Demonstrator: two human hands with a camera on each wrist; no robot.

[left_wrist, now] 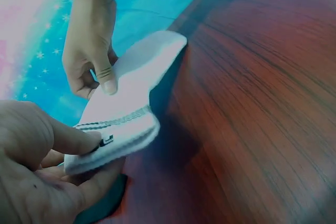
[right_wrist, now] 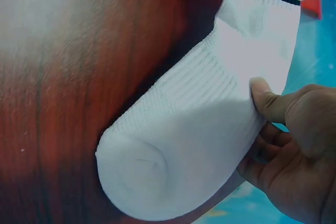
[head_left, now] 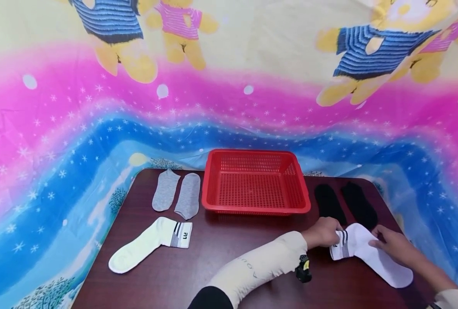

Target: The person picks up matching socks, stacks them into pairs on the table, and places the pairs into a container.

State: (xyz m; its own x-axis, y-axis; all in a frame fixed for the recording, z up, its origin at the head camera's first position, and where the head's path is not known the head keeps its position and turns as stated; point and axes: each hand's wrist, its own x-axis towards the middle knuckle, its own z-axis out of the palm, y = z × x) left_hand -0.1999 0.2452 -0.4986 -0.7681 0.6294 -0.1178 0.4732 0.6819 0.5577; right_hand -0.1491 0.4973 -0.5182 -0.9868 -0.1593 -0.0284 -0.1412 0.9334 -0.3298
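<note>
Both hands hold one white sock (head_left: 383,262) with dark cuff stripes over the right part of the table. My left hand (head_left: 323,231) pinches its cuff, the thumb lying on top beside the dark logo in the left wrist view. Along the foot's edge, my right hand (head_left: 396,246) grips the fabric between thumb and fingers; in the right wrist view the thumb (right_wrist: 268,98) presses the upper face and the other fingers go beneath. The toe (right_wrist: 131,177) hangs toward the near right. A matching white sock (head_left: 147,244) lies flat at the left.
A red plastic basket (head_left: 256,210) stands at the table's back middle. Two grey ankle socks (head_left: 188,195) lie left of it, and two black socks (head_left: 358,204) lie right of it, just beyond the hands. A patterned cloth (head_left: 229,103) hangs behind the dark wooden table (head_left: 221,257).
</note>
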